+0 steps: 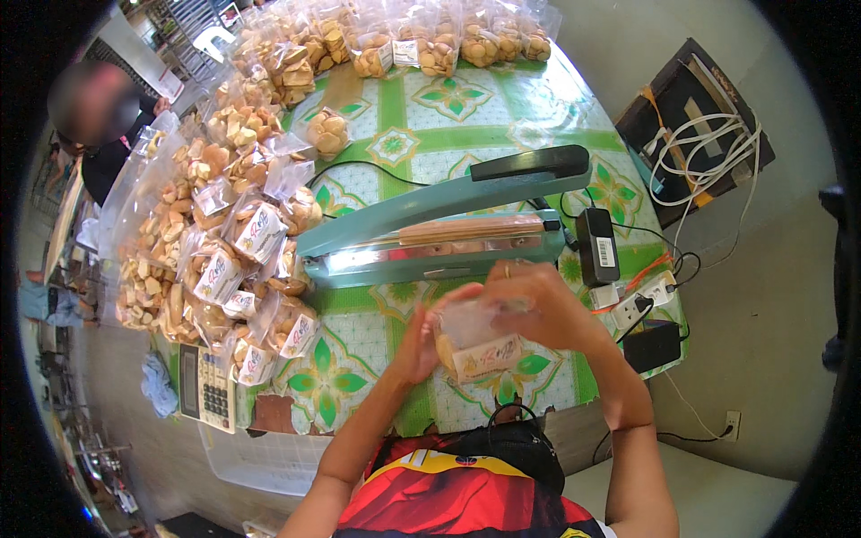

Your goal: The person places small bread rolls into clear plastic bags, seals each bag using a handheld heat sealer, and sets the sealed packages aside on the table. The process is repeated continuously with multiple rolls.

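Near the table's front edge, a clear plastic bag of round golden biscuits (480,354) with a white printed label stands between my hands. My left hand (420,345) is closed around the bag's left side. At the bag's upper right, my right hand (538,300) has bent fingers pinching the loose plastic at its top; a ring shows on one finger. Just beyond my hands lies a teal impulse sealer (430,269), its long arm with a black handle (529,163) raised above the sealing bar.
Many filled biscuit bags (215,242) crowd the left side, and more (439,45) line the far edge. A calculator (208,386) lies at the front left. Right of the sealer are a black power adapter (598,247), a white power strip (639,309) and cables. Another person (117,134) is at the far left.
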Demonstrator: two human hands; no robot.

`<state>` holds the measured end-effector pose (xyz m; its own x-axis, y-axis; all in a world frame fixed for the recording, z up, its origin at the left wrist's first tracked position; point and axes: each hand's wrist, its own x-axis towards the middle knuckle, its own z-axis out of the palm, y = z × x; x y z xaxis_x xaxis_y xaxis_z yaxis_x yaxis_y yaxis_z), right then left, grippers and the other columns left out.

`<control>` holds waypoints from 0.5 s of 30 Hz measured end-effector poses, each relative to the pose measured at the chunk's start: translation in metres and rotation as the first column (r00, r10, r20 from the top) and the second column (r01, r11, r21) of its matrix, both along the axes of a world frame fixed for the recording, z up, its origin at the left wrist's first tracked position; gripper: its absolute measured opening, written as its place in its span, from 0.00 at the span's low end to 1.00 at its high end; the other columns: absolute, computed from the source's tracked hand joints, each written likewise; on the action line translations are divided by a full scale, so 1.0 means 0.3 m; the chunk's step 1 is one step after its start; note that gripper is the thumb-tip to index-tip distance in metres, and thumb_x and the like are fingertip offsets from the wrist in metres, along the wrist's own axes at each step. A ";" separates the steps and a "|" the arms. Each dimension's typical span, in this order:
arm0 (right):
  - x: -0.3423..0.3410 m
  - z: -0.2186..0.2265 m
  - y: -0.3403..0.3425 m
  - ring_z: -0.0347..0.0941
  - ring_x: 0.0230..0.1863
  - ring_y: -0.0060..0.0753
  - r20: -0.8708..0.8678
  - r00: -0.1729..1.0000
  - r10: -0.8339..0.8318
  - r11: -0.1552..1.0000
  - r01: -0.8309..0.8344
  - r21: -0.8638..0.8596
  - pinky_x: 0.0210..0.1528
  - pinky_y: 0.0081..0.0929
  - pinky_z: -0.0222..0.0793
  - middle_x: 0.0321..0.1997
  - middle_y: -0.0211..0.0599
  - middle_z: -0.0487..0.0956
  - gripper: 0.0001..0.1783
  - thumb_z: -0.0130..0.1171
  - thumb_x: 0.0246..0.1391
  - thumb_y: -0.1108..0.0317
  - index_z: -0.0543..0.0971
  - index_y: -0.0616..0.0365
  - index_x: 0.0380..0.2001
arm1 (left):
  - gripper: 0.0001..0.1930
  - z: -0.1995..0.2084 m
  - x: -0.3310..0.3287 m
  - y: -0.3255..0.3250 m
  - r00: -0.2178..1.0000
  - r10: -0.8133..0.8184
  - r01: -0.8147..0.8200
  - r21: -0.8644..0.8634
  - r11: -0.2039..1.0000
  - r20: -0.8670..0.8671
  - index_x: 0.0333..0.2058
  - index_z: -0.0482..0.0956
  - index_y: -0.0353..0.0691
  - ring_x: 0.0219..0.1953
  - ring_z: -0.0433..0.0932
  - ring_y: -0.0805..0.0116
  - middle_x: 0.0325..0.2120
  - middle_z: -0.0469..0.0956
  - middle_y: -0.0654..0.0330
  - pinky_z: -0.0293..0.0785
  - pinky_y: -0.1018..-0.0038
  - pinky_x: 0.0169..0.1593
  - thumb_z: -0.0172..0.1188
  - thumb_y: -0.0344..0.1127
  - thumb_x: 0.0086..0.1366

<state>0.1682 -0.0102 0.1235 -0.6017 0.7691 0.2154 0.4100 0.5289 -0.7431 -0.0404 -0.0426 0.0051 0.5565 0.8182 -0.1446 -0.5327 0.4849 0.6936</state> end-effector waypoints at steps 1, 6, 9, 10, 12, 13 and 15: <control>0.000 -0.013 0.036 0.76 0.38 0.43 0.022 1.000 -0.006 1.000 0.006 -0.014 0.40 0.35 0.71 0.33 0.43 0.79 0.07 0.65 0.44 0.71 0.80 0.58 0.30 | 0.50 -0.005 0.022 -0.027 0.999 -0.023 0.028 -0.156 0.987 0.037 0.66 0.57 0.47 0.62 0.66 0.50 0.63 0.63 0.51 0.62 0.52 0.63 0.38 0.80 0.56; 0.023 -0.129 0.268 0.76 0.37 0.26 0.009 0.994 -0.108 0.943 0.105 -0.317 0.38 0.30 0.71 0.35 0.40 0.82 0.11 0.68 0.45 0.67 0.82 0.61 0.33 | 0.50 -0.016 0.121 0.022 0.971 0.028 0.045 -0.293 0.955 0.239 0.66 0.57 0.46 0.62 0.66 0.47 0.62 0.64 0.52 0.66 0.50 0.61 0.39 0.80 0.56; 0.015 -0.194 0.351 0.75 0.33 0.22 -0.166 0.971 -0.170 0.937 0.108 -0.332 0.38 0.27 0.72 0.33 0.37 0.82 0.14 0.69 0.45 0.66 0.81 0.62 0.35 | 0.49 0.004 0.137 0.100 0.935 0.085 0.079 -0.437 0.896 0.344 0.64 0.60 0.44 0.59 0.68 0.47 0.60 0.66 0.52 0.73 0.54 0.55 0.41 0.79 0.56; 0.006 -0.208 0.366 0.74 0.32 0.23 -0.215 0.952 -0.218 0.928 0.134 -0.347 0.38 0.27 0.72 0.32 0.37 0.82 0.15 0.69 0.46 0.66 0.81 0.63 0.35 | 0.49 0.015 0.139 0.109 0.919 0.093 0.077 -0.406 0.911 0.384 0.62 0.62 0.42 0.56 0.70 0.49 0.57 0.69 0.52 0.77 0.60 0.51 0.43 0.79 0.56; 0.004 -0.218 0.394 0.74 0.32 0.25 -0.210 0.947 -0.244 0.926 0.163 -0.341 0.39 0.27 0.72 0.32 0.37 0.82 0.16 0.69 0.45 0.65 0.81 0.63 0.37 | 0.48 0.035 0.140 0.126 0.886 0.095 0.121 -0.425 0.897 0.453 0.61 0.63 0.42 0.54 0.72 0.51 0.55 0.69 0.51 0.76 0.62 0.51 0.43 0.79 0.57; 0.006 -0.218 0.410 0.74 0.33 0.26 -0.153 0.962 -0.225 0.933 0.167 -0.320 0.40 0.27 0.72 0.32 0.38 0.82 0.17 0.70 0.45 0.65 0.80 0.63 0.37 | 0.48 0.042 0.140 0.129 0.860 0.094 0.151 -0.427 0.892 0.502 0.61 0.64 0.42 0.53 0.72 0.52 0.54 0.70 0.50 0.76 0.63 0.52 0.42 0.78 0.57; 0.012 -0.221 0.425 0.75 0.36 0.28 -0.053 0.973 -0.226 0.911 0.192 -0.366 0.42 0.29 0.72 0.34 0.39 0.81 0.19 0.71 0.44 0.64 0.80 0.63 0.38 | 0.48 0.052 0.145 0.132 0.841 0.101 0.165 -0.429 0.888 0.532 0.60 0.65 0.41 0.51 0.73 0.53 0.53 0.70 0.51 0.76 0.64 0.50 0.43 0.79 0.57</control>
